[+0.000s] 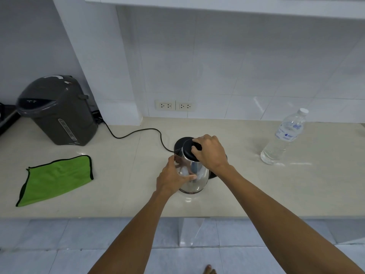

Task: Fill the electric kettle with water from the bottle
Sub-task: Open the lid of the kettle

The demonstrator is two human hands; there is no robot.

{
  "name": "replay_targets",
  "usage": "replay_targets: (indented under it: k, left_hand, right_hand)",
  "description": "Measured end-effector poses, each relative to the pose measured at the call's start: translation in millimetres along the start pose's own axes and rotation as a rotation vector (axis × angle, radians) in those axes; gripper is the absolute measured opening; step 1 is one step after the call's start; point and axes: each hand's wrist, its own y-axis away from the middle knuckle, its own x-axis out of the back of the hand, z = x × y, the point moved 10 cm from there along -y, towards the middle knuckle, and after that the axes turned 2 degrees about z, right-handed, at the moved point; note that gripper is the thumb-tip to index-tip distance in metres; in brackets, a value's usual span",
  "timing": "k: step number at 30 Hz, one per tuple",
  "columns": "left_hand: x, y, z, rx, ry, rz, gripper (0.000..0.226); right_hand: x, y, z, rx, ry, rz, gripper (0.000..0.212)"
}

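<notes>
Beige counter (256,194), left hand (173,177) cupping kettle (194,175), right hand (210,152) gripping its lid (188,148), bottle (284,138) well apart.

Two bare forearms, no sleeves, bare toes (209,269) below

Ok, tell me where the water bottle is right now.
The water bottle stands upright with its cap on at the far right of the counter, near the tiled wall, well to the right of the kettle and untouched by either hand.
</notes>
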Motion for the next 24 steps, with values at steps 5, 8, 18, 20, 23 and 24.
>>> replay_targets:
  k: [5,8,18,20,23,24]
  left_hand:
    - [0.0,0.3,0.9,-0.002,-0.006,0.001,0.100]
    - [0.0,0.6,1.4,-0.004,-0.012,0.002,0.098]
    - [-0.3,0.8,1.2,-0.021,-0.009,0.013,0.096]
    - [-0.5,0.7,0.6,-0.022,-0.010,0.015,0.094]
    - [-1.1,0.3,0.7,-0.025,-0.007,0.017,0.093]
    - [-1.5,0.0,0.7,-0.026,-0.005,0.015,0.094]
  right_hand:
    - [5.5,1.5,2.6,-0.009,-0.049,0.025,0.029]
    - [14.2,1.1,2.5,0.003,-0.109,0.058,0.027]
    - [23.4,2.8,15.8,-0.045,-0.224,0.092,0.034]
    - [25.5,3.6,18.4,-0.053,-0.236,0.098,0.034]
    - [30.1,5.4,23.6,-0.075,-0.299,0.111,0.033]
    - [31.5,6.1,25.5,-0.082,-0.322,0.116,0.032]
